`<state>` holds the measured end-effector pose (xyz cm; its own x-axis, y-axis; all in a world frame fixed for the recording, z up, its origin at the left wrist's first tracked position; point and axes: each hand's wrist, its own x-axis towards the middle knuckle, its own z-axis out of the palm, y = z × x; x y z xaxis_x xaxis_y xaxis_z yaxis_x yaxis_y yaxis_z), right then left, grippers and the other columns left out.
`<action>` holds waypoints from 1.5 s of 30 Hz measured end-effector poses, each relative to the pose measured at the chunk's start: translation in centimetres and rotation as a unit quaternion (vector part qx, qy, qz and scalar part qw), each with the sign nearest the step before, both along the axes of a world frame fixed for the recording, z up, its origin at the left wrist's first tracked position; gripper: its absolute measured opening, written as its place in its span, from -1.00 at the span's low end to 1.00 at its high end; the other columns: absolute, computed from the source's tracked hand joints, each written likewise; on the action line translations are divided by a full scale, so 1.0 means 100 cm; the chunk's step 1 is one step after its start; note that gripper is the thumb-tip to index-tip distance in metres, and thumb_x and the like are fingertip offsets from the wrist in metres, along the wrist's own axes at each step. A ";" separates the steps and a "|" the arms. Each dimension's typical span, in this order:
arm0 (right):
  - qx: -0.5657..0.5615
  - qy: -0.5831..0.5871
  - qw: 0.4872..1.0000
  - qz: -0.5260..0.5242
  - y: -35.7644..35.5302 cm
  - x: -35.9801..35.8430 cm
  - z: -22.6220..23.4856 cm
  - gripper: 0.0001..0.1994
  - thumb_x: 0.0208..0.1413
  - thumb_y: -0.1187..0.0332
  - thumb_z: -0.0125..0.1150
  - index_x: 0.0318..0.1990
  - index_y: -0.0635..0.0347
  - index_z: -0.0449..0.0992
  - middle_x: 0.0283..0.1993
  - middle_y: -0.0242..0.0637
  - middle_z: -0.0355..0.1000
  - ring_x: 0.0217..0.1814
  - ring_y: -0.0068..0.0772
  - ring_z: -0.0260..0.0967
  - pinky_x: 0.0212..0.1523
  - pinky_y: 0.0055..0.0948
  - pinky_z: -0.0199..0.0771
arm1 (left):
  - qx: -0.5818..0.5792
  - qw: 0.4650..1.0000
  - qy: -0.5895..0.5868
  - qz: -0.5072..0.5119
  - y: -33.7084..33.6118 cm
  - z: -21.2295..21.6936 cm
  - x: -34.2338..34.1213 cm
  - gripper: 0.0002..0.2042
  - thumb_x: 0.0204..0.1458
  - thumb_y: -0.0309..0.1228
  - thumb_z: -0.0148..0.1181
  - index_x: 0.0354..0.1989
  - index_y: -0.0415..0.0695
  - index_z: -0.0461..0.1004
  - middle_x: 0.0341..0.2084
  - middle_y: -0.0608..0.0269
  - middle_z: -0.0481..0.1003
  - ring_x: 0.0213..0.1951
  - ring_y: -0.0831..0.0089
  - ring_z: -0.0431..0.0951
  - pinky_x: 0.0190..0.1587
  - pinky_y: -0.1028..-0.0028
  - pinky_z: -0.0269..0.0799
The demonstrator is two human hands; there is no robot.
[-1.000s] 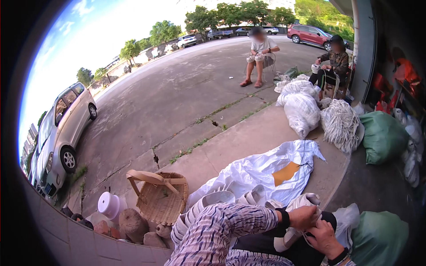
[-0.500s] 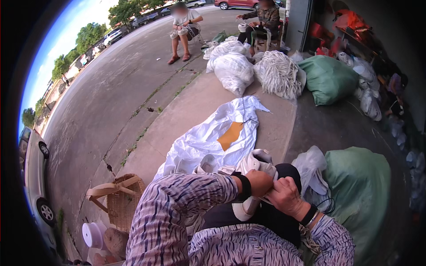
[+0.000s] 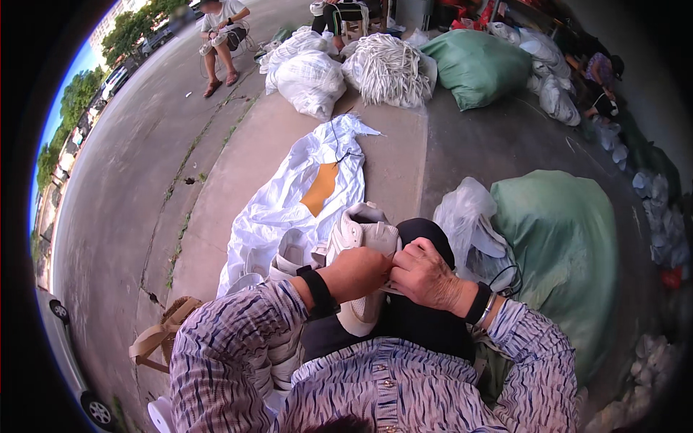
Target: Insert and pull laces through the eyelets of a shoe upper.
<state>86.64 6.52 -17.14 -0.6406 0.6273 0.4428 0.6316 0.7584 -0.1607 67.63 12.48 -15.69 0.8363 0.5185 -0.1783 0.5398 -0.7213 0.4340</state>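
A white sneaker (image 3: 361, 238) rests on my lap, toe pointing away from me. My left hand (image 3: 357, 273) grips its side and my right hand (image 3: 427, 276) pinches its near upper edge; both hands meet over the shoe. I wear a black band on each wrist and striped sleeves. More white shoes (image 3: 289, 252) lie just left of my knee on a flat white sack (image 3: 303, 195) with an orange patch.
A large green sack (image 3: 570, 245) and a clear plastic bag (image 3: 469, 216) sit at my right. A wooden stool (image 3: 162, 335) stands at my lower left. Farther off are white sacks (image 3: 310, 79), a bundle of white cords (image 3: 390, 68), another green sack (image 3: 480, 65) and seated people (image 3: 220, 29).
The view has tilted down and swung right, so the hands and sneaker now sit centred. Both hands have stayed on the white sneaker throughout.
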 end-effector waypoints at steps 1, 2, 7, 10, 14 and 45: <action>0.003 -0.004 1.000 -0.007 -0.002 0.002 -0.001 -0.94 -0.05 0.38 0.15 -0.46 0.12 0.46 -0.34 -0.30 0.29 -0.17 -0.28 0.31 0.00 -0.21 0.26 | 0.007 0.999 0.033 -0.022 0.000 -0.002 0.003 -0.83 0.04 -0.35 0.10 -0.44 -0.17 0.54 -0.50 0.05 0.57 -0.35 0.06 0.62 -0.33 0.19 0.55; 0.007 -0.011 1.000 -0.012 -0.004 0.003 -0.002 -0.94 -0.05 0.37 0.15 -0.45 0.12 0.46 -0.34 -0.30 0.29 -0.17 -0.28 0.31 0.00 -0.21 0.26 | 0.008 0.998 0.047 -0.038 0.003 -0.003 0.007 -0.84 0.03 -0.36 0.11 -0.44 -0.17 0.54 -0.50 0.06 0.57 -0.36 0.06 0.62 -0.33 0.19 0.55; -0.003 -0.016 0.999 -0.033 -0.010 0.007 0.003 -0.95 -0.03 0.39 0.15 -0.42 0.12 0.46 -0.33 -0.30 0.30 -0.16 -0.26 0.32 0.05 -0.16 0.27 | -0.004 0.997 0.031 -0.069 0.009 -0.002 0.007 -0.88 -0.02 -0.41 0.15 -0.44 -0.19 0.54 -0.47 0.02 0.57 -0.37 0.04 0.61 -0.33 0.19 0.54; -0.080 0.009 0.995 -0.065 -0.001 0.004 0.011 -0.94 -0.04 0.40 0.17 -0.39 0.13 0.49 -0.34 -0.26 0.36 -0.16 -0.23 0.36 -0.01 -0.19 0.35 | -0.151 0.981 -0.117 0.039 0.007 0.000 -0.010 -0.87 0.03 -0.38 0.16 -0.34 -0.18 0.51 -0.45 0.02 0.56 -0.33 0.05 0.61 -0.31 0.22 0.51; -0.164 -0.015 0.983 -0.078 0.017 -0.006 0.021 -0.93 -0.04 0.39 0.22 -0.42 0.15 0.52 -0.35 -0.21 0.42 -0.16 -0.20 0.40 -0.15 -0.25 0.42 | -0.122 0.982 -0.140 0.017 -0.001 -0.001 -0.022 -0.86 0.07 -0.32 0.14 -0.29 -0.11 0.48 -0.49 0.06 0.55 -0.34 0.04 0.59 -0.30 0.20 0.49; -0.667 0.318 0.674 0.008 0.004 -0.023 0.026 -0.73 0.26 0.26 0.03 -0.22 0.32 0.52 -0.31 -0.18 0.57 -0.37 -0.37 0.56 -0.36 -0.48 0.51 | -0.202 0.767 -0.495 0.354 0.017 0.003 -0.073 -0.93 0.24 -0.45 0.10 -0.24 -0.18 0.42 -0.52 0.35 0.41 -0.57 0.66 0.36 -0.52 0.61 0.31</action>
<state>84.31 6.87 -14.54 -0.5989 0.7337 -0.3210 0.1076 -0.3235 -0.9401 60.33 14.21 -15.35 0.2001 0.9750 0.0970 -0.0047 -0.0981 0.9952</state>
